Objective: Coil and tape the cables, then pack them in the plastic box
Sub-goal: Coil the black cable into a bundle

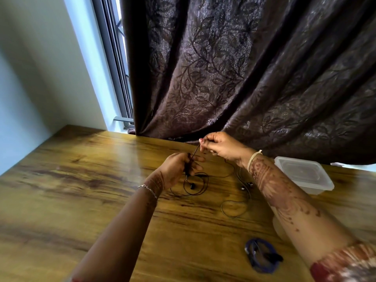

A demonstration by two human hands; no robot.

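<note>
Thin black earphone cable (195,152), left of the clear plastic box (305,176), is pinched by my left hand (179,165) and right hand (221,147) mid-coil; probably another wrap next.

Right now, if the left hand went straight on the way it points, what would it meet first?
Probably the right hand, close ahead of the left hand; the black cable joins them. Depth is unclear.
</note>
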